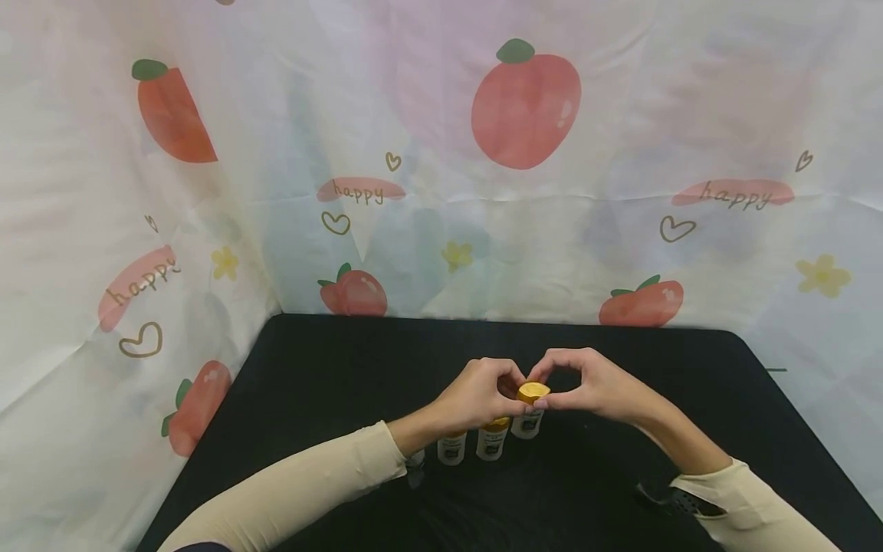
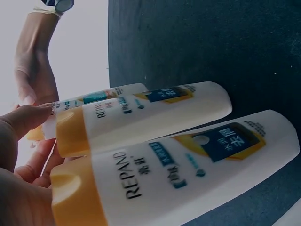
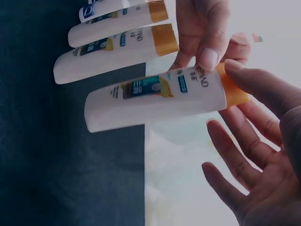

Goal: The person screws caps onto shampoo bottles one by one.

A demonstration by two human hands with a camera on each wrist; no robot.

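A white shampoo bottle with a golden cap (image 1: 527, 424) stands upright on the black table, the rightmost in a row. My left hand (image 1: 472, 395) pinches it near the cap with thumb and fingers. The right hand (image 1: 607, 387) meets it from the other side, with thumb and forefinger gripping the golden cap (image 3: 233, 84); its other fingers are spread in the right wrist view. Two matching shampoo bottles (image 1: 492, 445) (image 1: 451, 451) stand just left, beneath the left hand and wrist. In the left wrist view they lie nearest the camera, apart from my fingers.
Another bottle (image 3: 96, 9), white with a blue mark, stands at the row's left end; the left forearm partly hides it in the head view. The black table (image 1: 345, 353) reaches back to a printed fabric curtain (image 1: 428, 153), which also hangs along the sides.
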